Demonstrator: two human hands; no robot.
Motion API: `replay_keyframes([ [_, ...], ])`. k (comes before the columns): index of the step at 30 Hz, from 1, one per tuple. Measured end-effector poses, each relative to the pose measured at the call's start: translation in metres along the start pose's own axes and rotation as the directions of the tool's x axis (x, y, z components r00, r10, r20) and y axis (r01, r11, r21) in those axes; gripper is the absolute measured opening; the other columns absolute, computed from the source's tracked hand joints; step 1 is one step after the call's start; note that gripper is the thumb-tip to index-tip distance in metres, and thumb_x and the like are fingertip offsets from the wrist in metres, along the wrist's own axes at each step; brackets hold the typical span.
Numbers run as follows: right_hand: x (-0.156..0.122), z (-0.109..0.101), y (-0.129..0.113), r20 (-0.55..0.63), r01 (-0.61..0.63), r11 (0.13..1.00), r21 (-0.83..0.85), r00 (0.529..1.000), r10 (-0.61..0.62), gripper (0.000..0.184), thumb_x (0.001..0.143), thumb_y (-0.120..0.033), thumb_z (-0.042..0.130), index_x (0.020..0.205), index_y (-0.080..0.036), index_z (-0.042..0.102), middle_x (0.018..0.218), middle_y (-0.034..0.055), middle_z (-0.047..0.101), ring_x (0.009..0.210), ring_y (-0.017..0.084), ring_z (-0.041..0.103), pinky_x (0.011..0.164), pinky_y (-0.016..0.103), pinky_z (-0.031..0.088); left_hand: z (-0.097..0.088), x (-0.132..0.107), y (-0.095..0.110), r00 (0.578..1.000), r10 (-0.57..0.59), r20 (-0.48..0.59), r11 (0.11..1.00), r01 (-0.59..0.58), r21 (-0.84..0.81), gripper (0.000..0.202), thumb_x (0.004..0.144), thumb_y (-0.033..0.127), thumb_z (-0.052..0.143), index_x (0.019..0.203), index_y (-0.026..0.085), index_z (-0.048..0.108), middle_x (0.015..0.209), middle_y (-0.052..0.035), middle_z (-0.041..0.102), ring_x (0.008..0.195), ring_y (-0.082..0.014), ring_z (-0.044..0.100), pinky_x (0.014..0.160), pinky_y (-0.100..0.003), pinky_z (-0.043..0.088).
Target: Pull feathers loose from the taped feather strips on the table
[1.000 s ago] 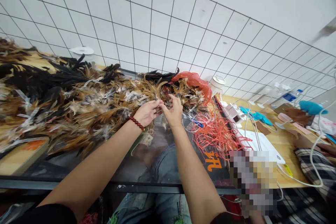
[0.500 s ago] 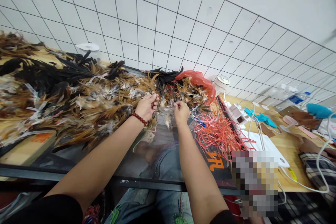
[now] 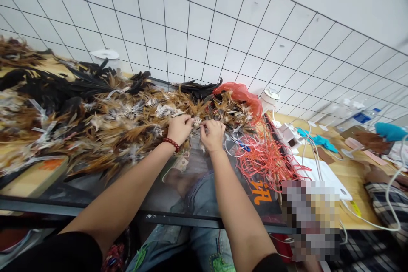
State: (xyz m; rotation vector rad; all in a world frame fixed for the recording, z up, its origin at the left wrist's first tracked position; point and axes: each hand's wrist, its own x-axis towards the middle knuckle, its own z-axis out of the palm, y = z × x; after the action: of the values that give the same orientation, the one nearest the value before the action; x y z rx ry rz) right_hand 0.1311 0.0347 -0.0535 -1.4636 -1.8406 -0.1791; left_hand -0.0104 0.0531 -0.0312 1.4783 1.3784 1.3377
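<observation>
My left hand (image 3: 180,129), with a red bead bracelet (image 3: 171,143) at the wrist, is closed in a pinch at a small tuft of brown feathers (image 3: 198,112). Close to its right, my right hand (image 3: 213,135) is closed too, thumb and fingers pressed together by the base of that tuft. What sits between the right fingertips is too small and hidden to tell. A big heap of brown, white and grey feathers (image 3: 127,114) spreads leftward from my left hand. Behind my right hand lie more feathers (image 3: 240,110), partly in a red plastic bag (image 3: 240,93).
Tangled red cord (image 3: 261,157) lies right of my right forearm. Black feathers (image 3: 63,85) line the back left, before a wire grid (image 3: 178,29). A white lidded tub (image 3: 270,97), cables and a white flat device (image 3: 331,180) stand right. Another person's plaid sleeve (image 3: 382,199) is at far right.
My right hand has moved left, toward my left hand, and its fingers have curled in. The gap between the hands is smaller. A feather tuft now stands up between them.
</observation>
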Motion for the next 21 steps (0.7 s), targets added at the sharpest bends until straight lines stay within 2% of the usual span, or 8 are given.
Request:
replay_keyframes([
  [4,0.000,0.001,-0.003,-0.006,0.001,0.999,-0.034,1.000,-0.001,0.012,0.088,-0.027,0.052,0.086,-0.021,0.062,0.091,0.0045,0.066,0.092,0.019,0.052,0.095,0.037,0.025,0.001,0.000,-0.006,0.997,0.011,0.079,0.999,-0.015,0.044,0.019,0.071,0.019,0.063,0.053,0.021,0.060,0.057,-0.0032,0.060,0.065,-0.0183,0.055,0.059,-0.024,0.035],
  [9,0.001,0.001,-0.003,-0.001,-0.010,0.996,-0.092,1.000,0.009,0.012,0.086,-0.027,0.052,0.079,-0.019,0.059,0.088,0.0063,0.064,0.091,0.021,0.050,0.093,0.037,0.027,0.003,-0.002,-0.004,0.982,0.078,0.174,0.986,-0.101,0.129,0.025,0.068,0.013,0.064,0.045,0.021,0.057,0.049,-0.0026,0.054,0.056,-0.0177,0.048,0.058,-0.026,0.031],
  [11,0.001,0.002,-0.001,0.000,-0.013,0.996,-0.085,1.000,0.013,0.012,0.087,-0.027,0.052,0.080,-0.020,0.060,0.089,0.0059,0.064,0.091,0.021,0.050,0.092,0.037,0.027,0.001,-0.001,-0.003,0.982,0.099,0.161,0.974,-0.129,0.185,0.029,0.067,0.011,0.065,0.042,0.021,0.054,0.047,-0.0022,0.051,0.053,-0.0165,0.045,0.057,-0.026,0.029],
  [13,0.001,0.002,0.002,-0.013,-0.063,0.997,-0.050,0.998,0.063,0.012,0.088,-0.027,0.052,0.085,-0.021,0.062,0.090,0.0049,0.065,0.091,0.020,0.051,0.091,0.037,0.026,-0.002,0.002,-0.001,0.991,0.078,0.109,0.980,-0.096,0.177,0.030,0.068,0.011,0.065,0.043,0.020,0.053,0.046,-0.0014,0.050,0.052,-0.0154,0.044,0.056,-0.026,0.030],
  [15,0.001,0.003,0.006,-0.033,-0.168,0.986,-0.002,0.985,0.168,0.014,0.089,-0.026,0.050,0.089,-0.022,0.063,0.092,0.0040,0.066,0.092,0.020,0.051,0.090,0.037,0.027,-0.005,0.005,0.001,0.999,-0.005,0.032,0.998,0.003,0.059,0.027,0.073,0.015,0.064,0.048,0.019,0.055,0.048,-0.0007,0.052,0.051,-0.0142,0.046,0.053,-0.024,0.032],
  [17,0.000,0.004,0.008,-0.043,-0.266,0.963,0.030,0.963,0.267,0.015,0.089,-0.024,0.050,0.092,-0.022,0.064,0.094,0.0042,0.066,0.094,0.021,0.052,0.089,0.038,0.027,-0.007,0.009,0.005,0.993,-0.112,-0.045,0.985,0.105,-0.136,0.025,0.077,0.018,0.061,0.053,0.018,0.055,0.052,-0.0001,0.055,0.048,-0.0123,0.047,0.050,-0.023,0.035],
  [19,0.000,0.006,0.007,-0.023,-0.281,0.959,0.031,0.959,0.282,0.018,0.088,-0.023,0.050,0.098,-0.023,0.065,0.099,0.0051,0.065,0.098,0.021,0.051,0.089,0.038,0.028,-0.009,0.010,0.010,0.979,-0.183,-0.093,0.941,0.147,-0.306,0.025,0.080,0.017,0.058,0.056,0.017,0.054,0.054,0.0001,0.056,0.046,-0.0102,0.047,0.047,-0.022,0.037],
  [21,0.000,0.009,0.005,0.039,-0.215,0.977,0.007,0.976,0.215,0.023,0.086,-0.023,0.053,0.106,-0.026,0.064,0.107,0.0056,0.063,0.103,0.023,0.049,0.091,0.040,0.028,-0.009,0.010,0.014,0.971,-0.209,-0.115,0.903,0.147,-0.405,0.026,0.082,0.015,0.057,0.057,0.017,0.053,0.054,0.0003,0.055,0.044,-0.0088,0.047,0.045,-0.021,0.038],
])
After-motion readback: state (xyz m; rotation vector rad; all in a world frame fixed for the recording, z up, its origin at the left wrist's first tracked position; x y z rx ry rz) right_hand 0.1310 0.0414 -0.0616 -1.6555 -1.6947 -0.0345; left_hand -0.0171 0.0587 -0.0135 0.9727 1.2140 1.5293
